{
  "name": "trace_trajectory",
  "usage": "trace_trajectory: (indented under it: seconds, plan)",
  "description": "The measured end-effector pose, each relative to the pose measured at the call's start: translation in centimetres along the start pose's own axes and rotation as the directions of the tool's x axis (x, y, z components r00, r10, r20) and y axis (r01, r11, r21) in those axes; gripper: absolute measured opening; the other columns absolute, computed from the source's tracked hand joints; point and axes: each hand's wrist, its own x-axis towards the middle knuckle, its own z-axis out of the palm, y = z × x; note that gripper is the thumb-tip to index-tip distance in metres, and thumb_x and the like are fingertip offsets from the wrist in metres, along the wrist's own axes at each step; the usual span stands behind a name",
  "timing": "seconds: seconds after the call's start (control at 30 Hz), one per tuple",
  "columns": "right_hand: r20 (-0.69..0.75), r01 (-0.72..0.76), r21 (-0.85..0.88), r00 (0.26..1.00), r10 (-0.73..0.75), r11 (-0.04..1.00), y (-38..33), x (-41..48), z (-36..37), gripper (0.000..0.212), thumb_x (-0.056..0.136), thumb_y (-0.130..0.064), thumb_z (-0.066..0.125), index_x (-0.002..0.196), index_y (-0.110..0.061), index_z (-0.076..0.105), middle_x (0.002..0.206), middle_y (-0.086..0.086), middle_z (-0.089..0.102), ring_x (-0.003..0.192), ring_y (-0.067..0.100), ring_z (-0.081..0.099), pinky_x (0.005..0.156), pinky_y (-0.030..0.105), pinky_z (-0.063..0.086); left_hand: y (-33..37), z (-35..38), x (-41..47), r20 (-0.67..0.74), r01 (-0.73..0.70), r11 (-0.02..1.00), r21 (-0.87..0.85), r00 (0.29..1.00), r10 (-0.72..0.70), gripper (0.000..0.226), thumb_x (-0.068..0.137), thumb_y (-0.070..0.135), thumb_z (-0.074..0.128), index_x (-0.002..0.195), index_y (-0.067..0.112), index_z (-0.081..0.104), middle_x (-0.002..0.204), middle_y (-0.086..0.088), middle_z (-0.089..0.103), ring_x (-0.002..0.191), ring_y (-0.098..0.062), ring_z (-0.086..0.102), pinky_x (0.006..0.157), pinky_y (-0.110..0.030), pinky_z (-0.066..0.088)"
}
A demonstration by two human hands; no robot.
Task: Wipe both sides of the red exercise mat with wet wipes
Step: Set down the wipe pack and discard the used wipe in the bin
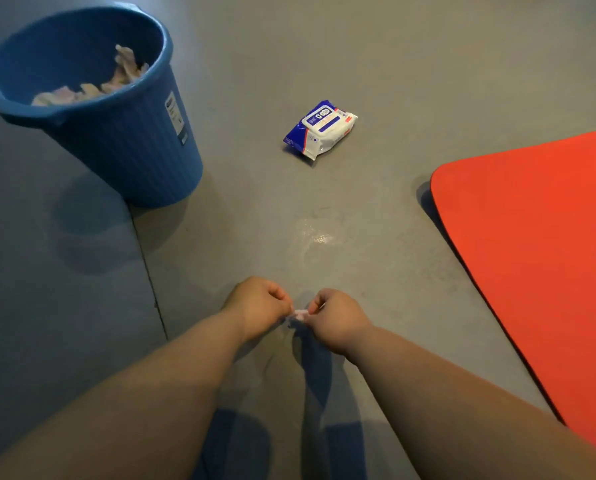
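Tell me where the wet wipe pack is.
In the head view, the wet wipe pack lies on the floor ahead, between the blue bucket and the red mat.

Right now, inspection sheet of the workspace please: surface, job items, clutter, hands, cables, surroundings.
Surface: grey floor, wet patch ahead of the hands, seam at left.
Job's things: red mat flat at right, partly out of frame; wipes pack on the floor, apart from the mat; small pale wipe between the hands.
Clutter: blue bucket at left, crumpled wipes inside.
Hands: left hand and right hand both pinch the wipe.
Cables: nothing seen.
Surroundings: nothing seen beyond the floor.
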Motion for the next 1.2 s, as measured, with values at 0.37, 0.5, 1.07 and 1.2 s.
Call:
trace_trajectory:
  seconds: [0.37, 0.5, 1.07, 1.2]
  plan:
    - [-0.02, -0.196, 0.141, 0.979, 0.201, 0.97, -3.2, -3.6, -5.2, 0.016, 0.083, -0.018, 0.066, 0.075, -0.016, 0.053, 0.084, 0.008, 0.066, 0.079, 0.026, 0.063, 0.074, 0.035, 0.054, 5.5, -5.1, -2.8, 0.029, 0.116, 0.991, 0.062, 0.993, -0.118, 0.021, 0.076, 0.012, 0.073, 0.057, 0.019, 0.066, 0.056, 0.0, 0.065, 0.055, -0.013, 0.055, 0.06, -0.021, 0.046]
    - [-0.053, -0.237, 0.242, 0.965, 0.257, 0.941, -6.2, -8.1, -9.7, 0.015, 0.081, -0.02, 0.066, 0.073, -0.02, 0.053, 0.093, 0.008, 0.069, 0.087, 0.027, 0.065, 0.081, 0.038, 0.054, 11.9, -8.3, -6.8, 0.073, 0.07, 0.994, 0.084, 0.994, -0.077, 0.022, 0.078, 0.01, 0.07, 0.059, 0.019, 0.065, 0.055, 0.002, 0.062, 0.051, -0.009, 0.051, 0.048, -0.013, 0.04]
    - [-0.131, -0.204, 0.435, 0.95, 0.285, 0.877, -13.0, -30.1, -25.2, 0.016, 0.084, -0.031, 0.068, 0.076, -0.018, 0.062, 0.085, 0.001, 0.07, 0.082, 0.025, 0.067, 0.068, 0.032, 0.05, 33.4, -14.4, -26.0, 0.074, -0.049, 0.993, 0.11, 0.996, 0.041, 0.005, 0.08, 0.008, 0.069, 0.076, 0.006, 0.072, 0.064, -0.005, 0.062, 0.058, -0.013, 0.051, 0.046, -0.012, 0.036]
    - [-0.093, -0.189, 0.394, 0.965, 0.244, 0.899, -9.4, -31.5, -27.8, 0.018, 0.084, -0.033, 0.068, 0.078, -0.017, 0.062, 0.086, 0.003, 0.07, 0.084, 0.026, 0.067, 0.072, 0.034, 0.051, 34.9, -11.2, -28.4, 0.001, -0.014, 0.992, 0.126, 1.0, 0.014, 0.006, 0.079, 0.01, 0.069, 0.074, 0.011, 0.072, 0.062, -0.001, 0.063, 0.059, -0.012, 0.053, 0.048, -0.012, 0.037]
